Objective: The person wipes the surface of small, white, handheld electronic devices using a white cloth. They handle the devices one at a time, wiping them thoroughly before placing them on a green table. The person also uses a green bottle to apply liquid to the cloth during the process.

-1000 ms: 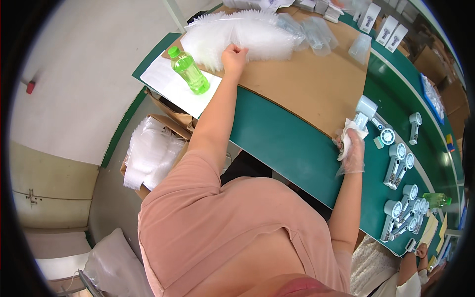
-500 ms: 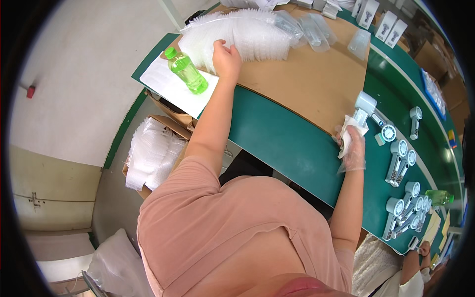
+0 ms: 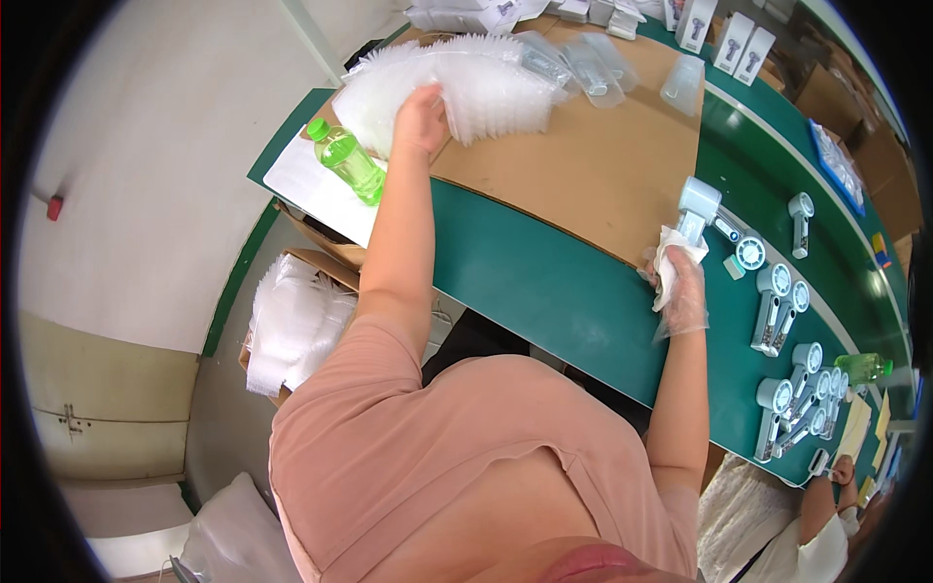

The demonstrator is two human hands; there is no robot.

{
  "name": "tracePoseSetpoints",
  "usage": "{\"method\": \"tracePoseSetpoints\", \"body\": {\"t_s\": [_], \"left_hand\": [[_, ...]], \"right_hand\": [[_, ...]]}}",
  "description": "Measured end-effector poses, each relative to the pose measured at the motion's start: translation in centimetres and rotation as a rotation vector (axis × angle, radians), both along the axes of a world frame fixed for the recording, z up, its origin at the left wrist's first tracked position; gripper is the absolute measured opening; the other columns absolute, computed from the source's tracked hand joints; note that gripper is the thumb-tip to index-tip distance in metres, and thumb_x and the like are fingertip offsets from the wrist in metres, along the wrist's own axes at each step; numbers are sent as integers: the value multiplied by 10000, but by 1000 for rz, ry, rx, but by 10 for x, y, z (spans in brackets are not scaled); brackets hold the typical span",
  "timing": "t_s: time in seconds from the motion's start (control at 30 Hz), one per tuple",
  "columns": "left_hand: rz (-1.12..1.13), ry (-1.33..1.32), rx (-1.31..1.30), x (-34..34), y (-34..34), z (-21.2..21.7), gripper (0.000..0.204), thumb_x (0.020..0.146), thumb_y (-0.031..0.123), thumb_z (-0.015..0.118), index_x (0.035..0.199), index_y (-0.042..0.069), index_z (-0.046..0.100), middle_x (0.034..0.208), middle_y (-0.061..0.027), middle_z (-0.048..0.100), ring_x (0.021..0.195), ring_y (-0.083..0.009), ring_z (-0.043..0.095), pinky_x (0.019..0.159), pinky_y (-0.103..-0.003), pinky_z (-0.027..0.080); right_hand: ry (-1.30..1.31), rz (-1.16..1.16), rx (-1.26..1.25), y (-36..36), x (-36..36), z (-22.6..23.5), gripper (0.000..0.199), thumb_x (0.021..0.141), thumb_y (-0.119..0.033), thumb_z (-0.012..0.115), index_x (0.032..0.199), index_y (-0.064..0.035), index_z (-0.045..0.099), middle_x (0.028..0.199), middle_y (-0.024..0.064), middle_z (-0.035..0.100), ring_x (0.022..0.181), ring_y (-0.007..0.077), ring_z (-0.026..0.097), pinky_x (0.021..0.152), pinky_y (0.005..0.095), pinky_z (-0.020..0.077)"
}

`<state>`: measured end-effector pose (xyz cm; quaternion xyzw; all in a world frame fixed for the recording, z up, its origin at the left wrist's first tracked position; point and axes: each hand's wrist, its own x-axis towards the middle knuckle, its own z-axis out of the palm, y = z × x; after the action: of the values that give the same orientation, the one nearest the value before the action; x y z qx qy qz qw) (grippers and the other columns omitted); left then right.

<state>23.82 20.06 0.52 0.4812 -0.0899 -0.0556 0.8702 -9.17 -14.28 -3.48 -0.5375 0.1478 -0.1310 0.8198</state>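
Head view: the bare left hand (image 3: 421, 119) is at the near edge of a long, frilled stack of translucent white sleeves (image 3: 496, 92), its fingers partly bent; whether they pinch a sleeve or only touch the edges, I cannot tell. The right hand (image 3: 680, 287), in a thin clear glove, is closed around a white cloth (image 3: 668, 260) and the handle of a pale blue fan (image 3: 700, 198), whose round head points away from the body above the cardboard sheet's right edge.

Just beyond it lies another fan (image 3: 749, 253), close enough that a careless swing of the held one could knock or scuff it. The loose glove and bunched cloth might also let the handle slip. On the other side, thin sleeves packed so tightly could cling, so a hurried pull may bring several away or slide the stack.

Beside the left forearm, a green-capped bottle (image 3: 348, 165) is on white paper (image 3: 303, 185); an elbow drawn back quickly could tip it.

Farther out, the brown cardboard sheet (image 3: 573, 175) covers part of the green worktop (image 3: 544, 301), with clear sleeves (image 3: 595, 76) at its far side and a cluster of fans (image 3: 775, 396) to the right.
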Motion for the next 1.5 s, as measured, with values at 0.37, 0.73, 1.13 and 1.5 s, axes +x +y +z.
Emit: {"method": "tracePoseSetpoints", "body": {"t_s": [0.37, 0.73, 1.13, 1.5], "left_hand": [[-89, -82, -758, 17, 15, 49, 188, 974, 81, 430, 911, -18, 578, 881, -161, 664, 838, -253, 673, 784, -367, 573], [-249, -787, 950, -148, -174, -9, 191, 783, 128, 728, 848, 29, 577, 757, -32, 576, 721, -145, 558, 651, -300, 463], [-140, -1117, 1073, -154, -177, -52, 156, 803, 151, 673, 803, 1, 629, 798, -129, 625, 732, -266, 598, 668, -364, 477], [-561, -405, 1088, -156, -198, -21, 233, 829, 155, 659, 1004, 2, 678, 831, -79, 679, 721, -150, 629, 636, -274, 491]], "right_hand": [[2, -17, 153, -4, 2, -3, 375, 848, -205, 650, 1130, 26, 564, 821, 81, 615, 614, 156, 584, 487, 261, 438], [-124, -60, 113, -2, -5, -5, 399, 827, -188, 653, 1147, 27, 549, 891, 97, 628, 751, 186, 626, 633, 282, 527], [-65, -203, -358, 1, -19, 22, 391, 785, -81, 690, 1160, -29, 590, 1030, 46, 651, 921, 145, 627, 817, 290, 511], [-7, 64, -39, 10, -22, 32, 438, 838, -125, 611, 1243, -3, 498, 1044, 114, 626, 842, 201, 649, 679, 300, 550]]}}
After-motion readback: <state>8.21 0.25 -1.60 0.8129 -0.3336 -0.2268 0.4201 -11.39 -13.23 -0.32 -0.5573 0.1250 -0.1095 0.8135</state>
